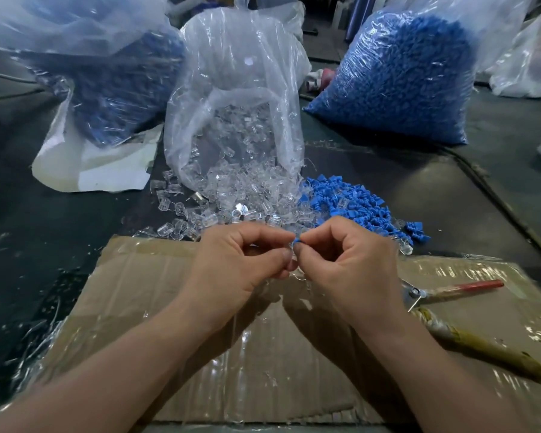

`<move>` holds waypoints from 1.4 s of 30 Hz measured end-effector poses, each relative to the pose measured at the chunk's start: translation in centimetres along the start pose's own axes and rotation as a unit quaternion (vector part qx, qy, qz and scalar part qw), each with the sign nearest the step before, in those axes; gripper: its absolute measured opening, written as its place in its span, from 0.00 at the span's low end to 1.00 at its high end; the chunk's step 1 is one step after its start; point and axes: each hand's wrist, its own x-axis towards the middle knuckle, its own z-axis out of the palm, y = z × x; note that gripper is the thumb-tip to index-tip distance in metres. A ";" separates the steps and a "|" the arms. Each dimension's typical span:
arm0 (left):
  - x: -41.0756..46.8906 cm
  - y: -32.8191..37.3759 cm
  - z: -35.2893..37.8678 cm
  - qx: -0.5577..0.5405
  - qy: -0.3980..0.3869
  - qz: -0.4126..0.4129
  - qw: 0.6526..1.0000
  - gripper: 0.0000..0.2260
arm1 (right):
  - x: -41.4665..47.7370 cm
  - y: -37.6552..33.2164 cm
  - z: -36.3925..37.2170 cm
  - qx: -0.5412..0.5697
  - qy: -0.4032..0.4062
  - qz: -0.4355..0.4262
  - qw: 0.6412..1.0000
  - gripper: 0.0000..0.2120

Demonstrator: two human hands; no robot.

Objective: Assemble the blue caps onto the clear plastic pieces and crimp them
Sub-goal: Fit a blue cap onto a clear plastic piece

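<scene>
Closest to the person, a taped sheet of cardboard lies flat on the dark counter, and both forearms reach out over it. Above its far edge the two hands meet fingertip to fingertip: the right hand has its fingers curled in and pinches a small blue cap between thumb and forefinger, while the left hand, fingers curled the same way, pinches what looks like a clear piece right against the cap, though most of it is hidden by the thumbs. To the right on the cardboard rests a crimping tool, one handle red, the other wrapped in yellowish tape, untouched. Just beyond the hands a heap of loose clear pieces spills onto the counter from the mouth of an open clear bag, and a smaller pile of blue caps lies touching its right side. Farther back stand two stuffed plastic sacks: a bright blue sack on the right and a darker sack on the left, sitting on white sheeting
</scene>
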 end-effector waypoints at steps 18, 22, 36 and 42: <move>0.2 0.5 -0.4 -0.175 -0.007 -0.096 0.980 0.07 | 0.3 0.2 -0.4 0.096 -0.042 -0.073 0.992 0.16; 0.3 0.5 -0.7 -0.161 0.005 -0.107 0.981 0.05 | 0.3 0.3 -0.4 0.109 -0.071 -0.083 0.988 0.18; 0.3 0.6 -0.9 -0.157 -0.015 -0.131 0.979 0.10 | 0.2 0.3 -0.3 0.103 -0.063 -0.054 0.991 0.11; 0.5 0.5 -1.0 -0.165 -0.016 -0.124 0.978 0.10 | 0.3 0.4 -0.5 -0.015 -0.039 -0.151 0.988 0.09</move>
